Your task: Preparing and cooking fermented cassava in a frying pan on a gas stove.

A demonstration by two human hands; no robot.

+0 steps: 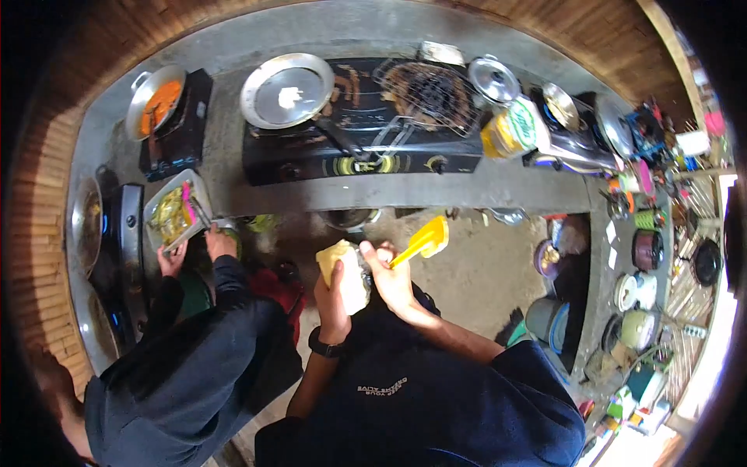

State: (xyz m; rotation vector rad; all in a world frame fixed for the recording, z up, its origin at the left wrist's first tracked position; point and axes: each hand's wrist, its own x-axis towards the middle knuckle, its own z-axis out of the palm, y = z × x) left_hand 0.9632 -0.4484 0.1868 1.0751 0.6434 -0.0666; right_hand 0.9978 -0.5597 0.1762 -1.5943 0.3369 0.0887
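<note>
My left hand (334, 309) grips a pale yellow block or packet (344, 271) in front of my chest. A shiny strip like wrapper runs along its side facing my right hand; its contents cannot be told. My right hand (392, 283) holds a yellow spatula (425, 240) by its handle, blade up and away from the block. My right thumb and fingers are close to the block's edge; whether they touch it is unclear. Beyond my hands, a wide metal pan (274, 87) with a white patch inside sits on the black gas stove (362, 157).
A wire grill rack (432, 93) covers the right burner, beside a yellow-and-green packet (510, 131). At left, a co-worker (192, 362) holds a plastic tub (153, 225) of food. A pan of orange sauce (160, 102) stands behind. The concrete counter edge (408, 192) lies ahead.
</note>
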